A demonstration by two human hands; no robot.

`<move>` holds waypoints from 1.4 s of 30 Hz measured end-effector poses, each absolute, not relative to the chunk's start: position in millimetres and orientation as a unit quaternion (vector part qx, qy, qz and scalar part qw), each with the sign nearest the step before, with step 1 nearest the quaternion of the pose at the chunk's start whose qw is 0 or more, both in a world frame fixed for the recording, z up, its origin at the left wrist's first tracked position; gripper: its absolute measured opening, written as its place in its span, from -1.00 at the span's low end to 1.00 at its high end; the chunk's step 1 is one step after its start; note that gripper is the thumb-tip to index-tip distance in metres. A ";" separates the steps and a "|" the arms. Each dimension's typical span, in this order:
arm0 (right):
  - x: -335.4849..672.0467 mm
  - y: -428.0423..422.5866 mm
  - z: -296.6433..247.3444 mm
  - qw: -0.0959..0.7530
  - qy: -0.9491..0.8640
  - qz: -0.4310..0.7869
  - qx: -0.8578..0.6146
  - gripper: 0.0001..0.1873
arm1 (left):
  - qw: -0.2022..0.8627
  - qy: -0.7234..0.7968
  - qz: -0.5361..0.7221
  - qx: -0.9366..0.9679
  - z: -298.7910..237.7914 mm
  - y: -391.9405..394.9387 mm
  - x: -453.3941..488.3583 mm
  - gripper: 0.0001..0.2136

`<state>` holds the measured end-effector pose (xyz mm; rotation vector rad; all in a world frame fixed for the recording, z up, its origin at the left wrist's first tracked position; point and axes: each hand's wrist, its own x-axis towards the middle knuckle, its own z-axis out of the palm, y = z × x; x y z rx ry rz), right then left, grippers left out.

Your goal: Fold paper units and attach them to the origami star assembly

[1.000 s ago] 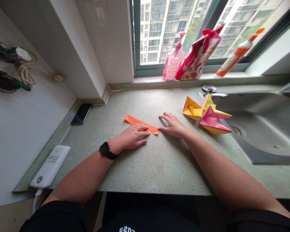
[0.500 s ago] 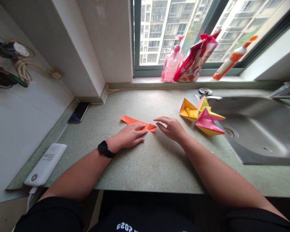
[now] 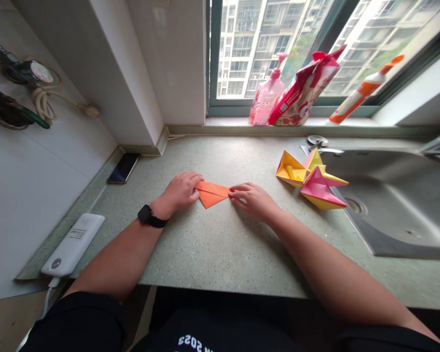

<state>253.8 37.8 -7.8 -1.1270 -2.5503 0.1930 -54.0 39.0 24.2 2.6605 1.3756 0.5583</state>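
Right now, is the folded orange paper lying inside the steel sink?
No, the folded orange paper lies on the speckled countertop between the left hand and the right hand, away from the steel sink.

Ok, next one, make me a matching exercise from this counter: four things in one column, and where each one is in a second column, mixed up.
Things:
1. Black wristwatch
2. Orange folded paper
3. Pink pump bottle
4. Yellow and pink paper model

Places:
A. On the windowsill
B. On the counter at the edge of the steel sink
C. On the person's left wrist
D. Between the left hand and the right hand

Pairs: 1-C, 2-D, 3-A, 4-B
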 end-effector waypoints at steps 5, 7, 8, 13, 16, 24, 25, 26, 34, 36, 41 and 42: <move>260.8 43.6 -9.1 0.172 -0.892 0.053 -0.415 -0.75 | 0.078 0.439 0.138 0.884 26.0 42.9 -64.5 -0.72; 261.8 44.0 -9.9 0.168 -0.884 0.034 -0.434 -0.77 | 0.083 0.430 0.136 0.889 25.5 42.9 -64.4 -0.71; 261.8 43.6 -10.2 0.166 -0.881 0.024 -0.443 -0.78 | 0.087 0.426 0.135 0.891 25.1 43.0 -64.2 -0.70; 256.8 37.4 -10.4 0.194 -0.872 0.001 -0.449 -0.65 | 0.096 0.402 0.142 0.899 20.4 44.0 -62.3 -0.69; 251.0 31.6 -9.3 0.210 -0.892 0.028 -0.401 -0.64 | 0.094 0.389 0.147 0.905 17.6 42.4 -58.6 -0.70; 241.8 24.6 -6.9 0.177 -0.921 0.079 -0.340 -0.76 | 0.145 0.360 0.161 0.908 20.5 33.8 -47.8 -0.77; 243.0 25.6 -6.8 0.175 -0.919 0.080 -0.343 -0.76 | 0.148 0.358 0.161 0.908 21.0 33.6 -47.7 -0.77; 244.4 26.8 -7.0 0.175 -0.918 0.080 -0.346 -0.75 | 0.150 0.356 0.161 0.908 21.4 33.6 -47.8 -0.78; 249.4 32.3 -15.5 0.180 -0.901 0.048 -0.393 -0.66 | 0.141 0.342 0.161 0.915 20.2 32.7 -41.5 -0.81; 248.5 32.6 -16.1 0.180 -0.897 0.041 -0.402 -0.66 | 0.137 0.346 0.163 0.914 18.7 31.8 -37.6 -0.79; 245.4 33.7 -13.2 0.185 -0.897 0.061 -0.397 -0.67 | 0.130 0.359 0.171 0.908 13.6 31.2 -32.1 -0.77; 244.9 33.7 -12.5 0.189 -0.899 0.070 -0.389 -0.66 | 0.130 0.362 0.172 0.907 12.3 31.5 -31.8 -0.77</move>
